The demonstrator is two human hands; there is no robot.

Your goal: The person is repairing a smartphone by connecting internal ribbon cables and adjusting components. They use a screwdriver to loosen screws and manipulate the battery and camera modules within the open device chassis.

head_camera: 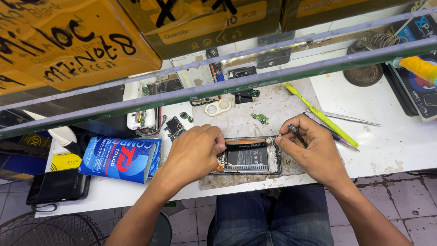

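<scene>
The left hand [195, 152] presses the open phone [248, 157] flat on the surface [391, 136], the right hand [314, 148] fingers pinch a thin tool [296, 133] that might slip and scratch inside

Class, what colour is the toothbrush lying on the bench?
Yellow-green; the toothbrush shows in the head view, just beyond the right hand.

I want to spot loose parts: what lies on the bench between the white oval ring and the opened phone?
In the head view, only bare stained work mat separates the white oval ring from the opened black phone; small green circuit boards lie off to either side.
</scene>
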